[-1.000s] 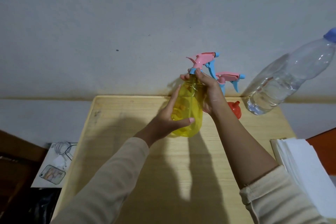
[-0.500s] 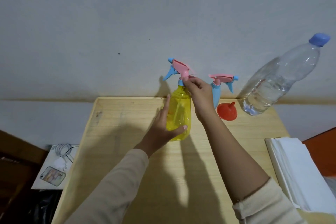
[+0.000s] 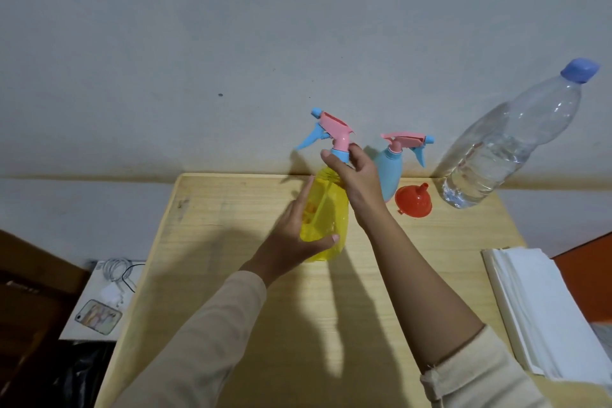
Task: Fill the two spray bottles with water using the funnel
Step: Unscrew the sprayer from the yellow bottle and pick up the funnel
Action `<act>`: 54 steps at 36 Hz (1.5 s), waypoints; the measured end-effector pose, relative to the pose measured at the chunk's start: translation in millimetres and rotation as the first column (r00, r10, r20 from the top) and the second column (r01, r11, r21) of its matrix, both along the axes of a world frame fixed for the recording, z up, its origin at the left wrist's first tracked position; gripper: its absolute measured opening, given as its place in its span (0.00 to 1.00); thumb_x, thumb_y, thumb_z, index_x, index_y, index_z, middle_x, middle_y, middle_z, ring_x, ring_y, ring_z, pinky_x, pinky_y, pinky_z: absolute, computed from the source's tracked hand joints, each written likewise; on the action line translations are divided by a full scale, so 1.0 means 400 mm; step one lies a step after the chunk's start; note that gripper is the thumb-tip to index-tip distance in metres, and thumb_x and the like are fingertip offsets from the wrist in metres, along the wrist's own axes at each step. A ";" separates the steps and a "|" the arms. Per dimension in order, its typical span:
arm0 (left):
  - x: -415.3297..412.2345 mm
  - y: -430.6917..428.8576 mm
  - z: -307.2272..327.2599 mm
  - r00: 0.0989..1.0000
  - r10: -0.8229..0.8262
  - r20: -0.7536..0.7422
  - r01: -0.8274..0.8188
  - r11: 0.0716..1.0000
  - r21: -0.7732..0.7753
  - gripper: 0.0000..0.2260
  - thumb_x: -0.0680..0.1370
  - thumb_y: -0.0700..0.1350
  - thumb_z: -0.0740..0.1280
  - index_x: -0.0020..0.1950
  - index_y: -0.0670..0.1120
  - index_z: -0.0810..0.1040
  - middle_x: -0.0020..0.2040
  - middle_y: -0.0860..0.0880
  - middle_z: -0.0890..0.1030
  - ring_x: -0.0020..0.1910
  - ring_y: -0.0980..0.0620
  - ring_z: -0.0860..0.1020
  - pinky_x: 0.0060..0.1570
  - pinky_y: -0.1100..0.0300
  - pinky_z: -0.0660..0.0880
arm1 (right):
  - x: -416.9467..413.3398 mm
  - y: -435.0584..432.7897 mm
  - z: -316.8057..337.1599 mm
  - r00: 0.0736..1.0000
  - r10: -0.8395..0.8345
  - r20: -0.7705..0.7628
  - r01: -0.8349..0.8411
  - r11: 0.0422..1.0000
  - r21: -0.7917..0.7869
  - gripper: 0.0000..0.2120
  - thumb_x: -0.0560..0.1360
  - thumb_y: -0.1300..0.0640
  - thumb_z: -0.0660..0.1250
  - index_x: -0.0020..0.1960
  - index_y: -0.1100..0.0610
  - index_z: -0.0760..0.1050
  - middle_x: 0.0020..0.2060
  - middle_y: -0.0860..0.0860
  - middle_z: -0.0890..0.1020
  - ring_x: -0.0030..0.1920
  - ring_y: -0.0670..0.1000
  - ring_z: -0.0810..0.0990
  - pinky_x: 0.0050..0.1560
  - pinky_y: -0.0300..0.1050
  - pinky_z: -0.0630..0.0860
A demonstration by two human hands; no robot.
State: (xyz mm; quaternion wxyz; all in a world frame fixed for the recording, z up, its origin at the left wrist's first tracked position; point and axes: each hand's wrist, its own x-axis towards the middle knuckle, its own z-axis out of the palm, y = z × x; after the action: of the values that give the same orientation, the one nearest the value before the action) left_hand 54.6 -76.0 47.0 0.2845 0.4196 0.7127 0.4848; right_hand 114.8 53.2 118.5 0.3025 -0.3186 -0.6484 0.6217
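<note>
A light wooden table is filling the lower frame. At upper right, a clear plastic water bottle with a blue cap is leaning. At centre, the left hand is cupping the translucent yellow spray bottle, while the right hand fingers are pinching its pink-and-blue trigger collar. Just right are standing a pale blue spray bottle and a small red plastic funnel.

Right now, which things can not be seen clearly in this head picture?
- Lower part of the blue spray bottle: hidden behind the right hand.
- Neck and collar of the yellow spray bottle: covered by the right fingers, so whether the head is loose cannot be told.
- White paper stack: cut off by the right edge.
</note>
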 end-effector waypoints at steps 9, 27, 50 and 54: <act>0.010 0.003 0.023 0.997 -0.027 -0.076 0.028 1.000 0.009 0.42 0.65 0.59 0.71 0.69 0.74 0.46 0.66 0.74 0.58 0.65 0.76 0.59 0.68 0.63 0.60 | 0.009 -0.015 0.000 0.956 -0.250 -0.151 0.234 0.965 -0.117 0.17 0.66 0.56 0.77 0.47 0.55 0.72 0.33 0.45 0.81 0.35 0.42 0.78 0.40 0.36 0.72; 0.026 -0.001 0.009 0.998 0.045 0.042 -0.048 0.995 0.090 0.45 0.67 0.55 0.75 0.75 0.67 0.50 0.74 0.57 0.65 0.71 0.56 0.67 0.69 0.47 0.68 | 0.024 -0.037 0.027 0.958 -0.159 -0.238 0.112 0.973 -0.200 0.09 0.70 0.59 0.74 0.47 0.52 0.77 0.45 0.56 0.83 0.47 0.51 0.83 0.54 0.47 0.78; -0.018 -0.051 -0.108 0.962 0.272 -0.003 -0.271 0.960 0.072 0.47 0.60 0.63 0.72 0.75 0.60 0.54 0.71 0.56 0.65 0.67 0.57 0.67 0.64 0.60 0.66 | 0.120 0.127 0.128 0.889 -0.360 -0.284 0.384 0.923 0.034 0.08 0.71 0.59 0.73 0.45 0.62 0.77 0.40 0.63 0.80 0.43 0.52 0.80 0.46 0.48 0.76; -0.016 -0.033 -0.121 0.955 0.295 -0.018 -0.292 0.951 0.097 0.47 0.61 0.62 0.72 0.76 0.57 0.55 0.71 0.58 0.63 0.68 0.59 0.65 0.67 0.58 0.64 | 0.154 0.108 -0.014 0.963 -0.269 0.016 0.256 0.930 0.264 0.08 0.71 0.60 0.73 0.38 0.53 0.74 0.30 0.47 0.73 0.30 0.39 0.71 0.35 0.35 0.68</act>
State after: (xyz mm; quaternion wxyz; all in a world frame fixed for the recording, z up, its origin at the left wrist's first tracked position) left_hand 48.4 -89.2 -1.5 0.1775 0.3297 0.7483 0.5476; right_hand 176.5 96.3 112.8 0.4049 -0.3760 -0.6834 0.4771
